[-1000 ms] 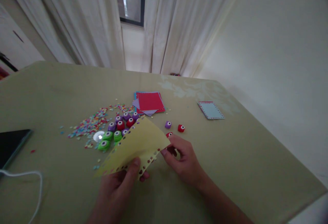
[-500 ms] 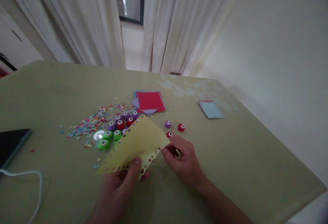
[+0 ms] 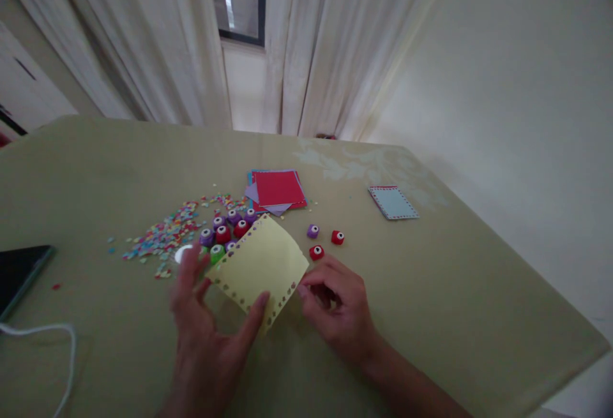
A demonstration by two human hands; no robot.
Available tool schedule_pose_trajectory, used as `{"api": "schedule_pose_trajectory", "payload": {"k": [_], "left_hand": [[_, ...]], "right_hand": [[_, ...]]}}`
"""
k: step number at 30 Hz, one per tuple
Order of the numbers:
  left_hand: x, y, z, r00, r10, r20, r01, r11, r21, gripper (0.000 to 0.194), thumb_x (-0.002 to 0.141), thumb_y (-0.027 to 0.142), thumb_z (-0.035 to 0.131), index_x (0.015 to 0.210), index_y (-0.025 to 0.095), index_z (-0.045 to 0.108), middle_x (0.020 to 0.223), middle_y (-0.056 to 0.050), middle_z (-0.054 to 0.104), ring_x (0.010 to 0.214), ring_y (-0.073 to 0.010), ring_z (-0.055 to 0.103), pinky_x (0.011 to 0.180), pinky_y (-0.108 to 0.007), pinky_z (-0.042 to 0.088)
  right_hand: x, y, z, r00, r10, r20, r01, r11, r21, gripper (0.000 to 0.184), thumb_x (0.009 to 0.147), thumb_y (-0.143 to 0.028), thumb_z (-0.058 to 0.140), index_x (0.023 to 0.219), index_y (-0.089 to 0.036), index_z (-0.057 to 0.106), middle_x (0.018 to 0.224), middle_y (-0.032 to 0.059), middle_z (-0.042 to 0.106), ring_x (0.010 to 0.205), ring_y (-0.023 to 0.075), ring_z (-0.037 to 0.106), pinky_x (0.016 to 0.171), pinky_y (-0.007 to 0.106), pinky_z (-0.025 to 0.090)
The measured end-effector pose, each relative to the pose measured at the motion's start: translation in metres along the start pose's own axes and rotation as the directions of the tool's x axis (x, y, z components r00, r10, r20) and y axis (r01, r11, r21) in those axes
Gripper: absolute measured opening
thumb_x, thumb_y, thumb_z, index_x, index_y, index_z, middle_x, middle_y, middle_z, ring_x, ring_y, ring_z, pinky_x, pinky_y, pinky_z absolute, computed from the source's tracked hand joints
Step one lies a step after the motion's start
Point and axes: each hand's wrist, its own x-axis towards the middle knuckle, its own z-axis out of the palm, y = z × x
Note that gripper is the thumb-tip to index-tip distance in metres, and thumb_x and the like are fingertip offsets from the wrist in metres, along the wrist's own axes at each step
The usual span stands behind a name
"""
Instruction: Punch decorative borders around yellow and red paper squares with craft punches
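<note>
A square sheet of yellow paper [image 3: 265, 263] with small shapes punched along several edges is held tilted above the table. Its right corner is pinched between the thumb and fingers of my right hand [image 3: 341, 306]. My left hand [image 3: 205, 335] is spread wide at the sheet's near left side, the thumb touching the lower edge and the raised fingers by the left corner, slightly blurred. Beyond the sheet stand several purple, red and green craft punches [image 3: 223, 235], partly hidden by paper and fingers. A red punch [image 3: 317, 252] lies just past my right hand.
Punched confetti [image 3: 167, 234] is scattered at left. A stack of coloured paper [image 3: 280, 188] lies farther back, a pale blue punched sheet [image 3: 393, 203] at right. Another red punch [image 3: 338, 237] and a purple one [image 3: 313, 231] sit nearby. A dark tablet [image 3: 23, 271] and white cable [image 3: 73, 348] are at left.
My left hand has loosened its grip on the paper and spread its fingers toward the left corner. The sheet has turned and its left corner has moved up and right.
</note>
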Motion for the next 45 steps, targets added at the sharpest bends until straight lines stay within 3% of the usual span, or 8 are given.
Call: {"api": "schedule_pose_trajectory", "payload": {"k": [2,5,9,12,15,26,37,45], "left_hand": [[0.002,-0.002,-0.006,0.978,0.194,-0.079,-0.184,0.976,0.115,0.1,0.081,0.04,0.09,0.165,0.031,0.036,0.168,-0.014,0.041,0.15,-0.0413,0.046,0.121,-0.055,0.047],[0.002,-0.002,-0.015,0.917,0.349,0.195,-0.366,0.929,0.059,0.046,0.091,0.029,0.08,0.135,0.034,0.067,0.134,-0.005,0.071,0.124,-0.0272,0.07,0.111,-0.04,0.055],[-0.004,0.003,-0.015,0.873,0.172,0.456,-0.116,0.982,-0.148,0.018,0.097,0.035,0.072,0.114,0.028,0.075,0.1,-0.001,0.083,0.088,-0.0184,0.08,0.079,-0.023,0.065],[-0.008,0.007,-0.01,0.868,0.036,0.495,0.071,0.978,-0.196,0.016,0.097,0.038,0.072,0.105,0.026,0.079,0.096,-0.003,0.085,0.084,-0.0195,0.082,0.076,-0.024,0.065],[-0.009,0.008,-0.009,0.868,-0.003,0.497,0.127,0.968,-0.218,0.017,0.096,0.037,0.073,0.103,0.024,0.081,0.098,-0.004,0.086,0.082,-0.0196,0.082,0.076,-0.023,0.066],[-0.007,0.007,-0.016,0.889,0.069,0.453,-0.031,0.995,-0.091,0.013,0.096,0.036,0.071,0.097,0.027,0.081,0.083,0.001,0.085,0.067,-0.017,0.081,0.067,-0.019,0.063],[-0.008,0.007,-0.015,0.892,0.125,0.435,-0.084,0.99,-0.112,0.006,0.096,0.03,0.07,0.097,0.027,0.076,0.081,0.005,0.083,0.068,-0.0139,0.08,0.068,-0.015,0.06],[-0.004,0.012,-0.01,0.905,-0.125,0.407,0.225,0.952,-0.208,0.017,0.099,0.039,0.068,0.093,0.024,0.074,0.079,0.002,0.082,0.07,-0.0164,0.08,0.065,-0.019,0.062]], "right_hand": [[-0.003,-0.003,0.001,0.998,-0.06,-0.012,0.06,0.998,-0.036,0.01,0.091,-0.016,0.069,0.084,-0.022,0.073,0.073,0.0005,0.062,0.055,0.0122,0.047,0.05,0.026,0.038],[-0.007,-0.005,0.002,0.989,-0.146,0.01,0.146,0.986,-0.078,0.011,0.091,-0.013,0.069,0.089,-0.023,0.074,0.075,0.002,0.067,0.059,0.0139,0.053,0.053,0.027,0.042],[-0.012,-0.004,0.003,0.963,-0.258,0.084,0.27,0.943,-0.193,0.011,0.093,-0.015,0.07,0.099,-0.023,0.075,0.078,0.0034,0.069,0.065,0.0167,0.062,0.059,0.03,0.047],[-0.015,-0.004,0.005,0.947,-0.302,0.106,0.319,0.917,-0.238,0.012,0.092,-0.015,0.07,0.101,-0.023,0.074,0.08,0.0034,0.071,0.065,0.0171,0.063,0.06,0.03,0.047],[-0.015,-0.006,0.006,0.945,-0.314,0.091,0.327,0.911,-0.253,0.012,0.091,-0.014,0.07,0.099,-0.023,0.072,0.079,0.0029,0.071,0.065,0.0166,0.064,0.06,0.03,0.047],[-0.017,-0.011,0.007,0.938,-0.315,0.147,0.346,0.879,-0.327,0.008,0.095,-0.016,0.067,0.095,-0.023,0.071,0.076,0.0027,0.07,0.063,0.0169,0.062,0.06,0.032,0.046],[-0.019,-0.011,0.018,0.993,-0.086,0.084,0.093,0.991,-0.091,0.012,0.088,-0.014,0.069,0.079,-0.021,0.066,0.069,-0.0013,0.057,0.06,0.0133,0.052,0.054,0.027,0.036],[-0.004,-0.009,0.003,0.994,0.104,-0.045,-0.099,0.991,0.09,0.008,0.093,-0.021,0.072,0.086,-0.021,0.072,0.071,-0.0028,0.057,0.053,0.0103,0.046,0.049,0.024,0.036]]}}
